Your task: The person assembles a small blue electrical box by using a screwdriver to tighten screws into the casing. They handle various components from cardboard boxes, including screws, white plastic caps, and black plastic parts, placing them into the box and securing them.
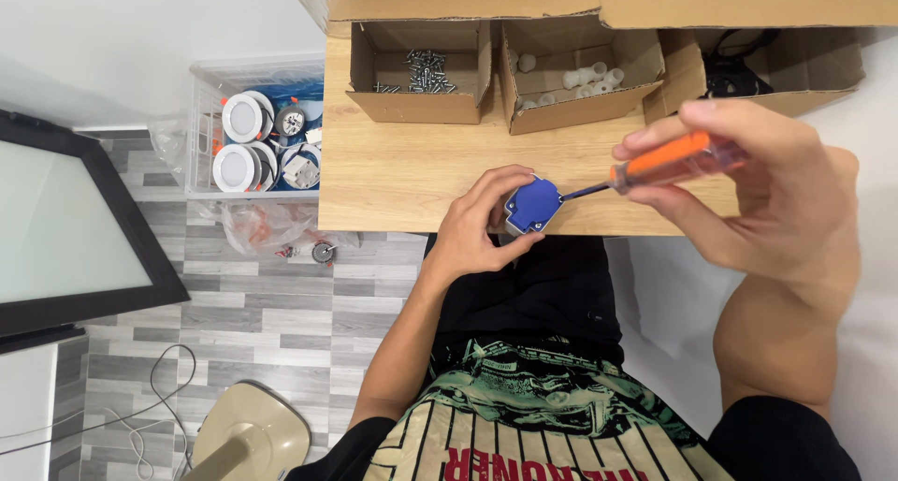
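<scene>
Blue plastic part (532, 205) pinched in the left hand (477, 224) grip at the surface (402, 172) edge, orange-handled screwdriver (669, 163) clasped in the right hand (748, 177) grip, tip set against the part, box of screws (423, 69) beyond both grips.

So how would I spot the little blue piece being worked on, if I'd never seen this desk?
Find the wooden table with open cardboard boxes along its back. At its near edge, the left hand grips a small blue plastic block. It is the only blue thing on the tabletop, and the orange-handled screwdriver points into it.
</scene>
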